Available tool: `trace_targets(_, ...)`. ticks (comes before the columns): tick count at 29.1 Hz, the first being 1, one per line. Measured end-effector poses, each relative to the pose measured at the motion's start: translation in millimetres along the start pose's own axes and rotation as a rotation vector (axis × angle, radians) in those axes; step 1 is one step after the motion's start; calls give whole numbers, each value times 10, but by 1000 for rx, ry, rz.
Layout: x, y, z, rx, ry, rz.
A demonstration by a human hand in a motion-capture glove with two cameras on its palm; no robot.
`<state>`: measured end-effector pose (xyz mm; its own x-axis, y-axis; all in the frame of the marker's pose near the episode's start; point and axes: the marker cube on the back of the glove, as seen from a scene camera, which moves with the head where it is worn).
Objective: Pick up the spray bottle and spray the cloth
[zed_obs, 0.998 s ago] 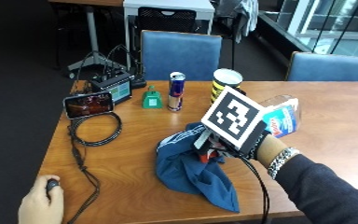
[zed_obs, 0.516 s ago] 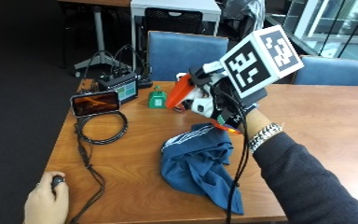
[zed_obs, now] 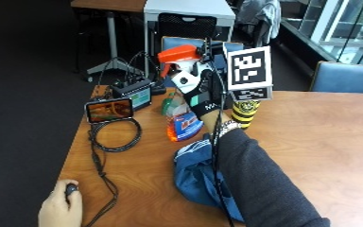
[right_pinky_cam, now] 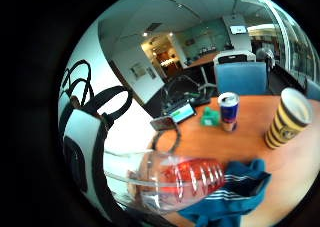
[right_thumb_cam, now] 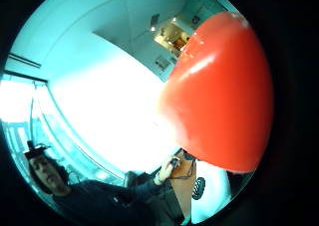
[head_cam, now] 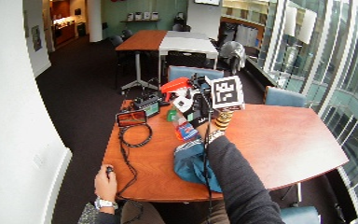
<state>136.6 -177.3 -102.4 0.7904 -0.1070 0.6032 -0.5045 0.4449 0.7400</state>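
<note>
At the near edge of the brown wooden tabletop [zed_obs: 332,156], toward its left corner, a bare left hand [zed_obs: 59,208] rests with a small dark object under its fingers, and a black cable [zed_obs: 103,175] runs from there up to a loose coil. Just right of that, close to the near edge, lies the crumpled blue cloth with white stripes [zed_obs: 197,177], partly hidden under the person's dark sleeve [zed_obs: 260,184]. Above the cloth's far end, the black-gloved right hand [zed_obs: 200,97] is raised off the tabletop with its fingers curled round the neck of the clear plastic spray bottle with an orange trigger head [zed_obs: 181,90]; the bottle is held upright in the air, its labelled base hanging over the tabletop just beyond the cloth and its orange head at the top. In the little-finger-side palm view the bottle's clear body [right_pinky_cam: 165,179] fills the space close to the palm, with the cloth [right_pinky_cam: 235,187] lying below it. Beyond the coil, near the left edge, a smartphone with a lit screen [zed_obs: 109,109] stands on its long side. Behind the hand stands a yellow and black striped paper cup [zed_obs: 246,112]. Farther back, by the far edge, sit a small black device with a screen [zed_obs: 133,91], a green object [right_pinky_cam: 210,118] and a blue and silver drink can [right_pinky_cam: 229,111].
</note>
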Motion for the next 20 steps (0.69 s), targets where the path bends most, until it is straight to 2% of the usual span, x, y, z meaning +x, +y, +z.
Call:
trace_targets(7,391,183,114,65,-71,187)
trace_targets(20,497,246,221,86,-19,209)
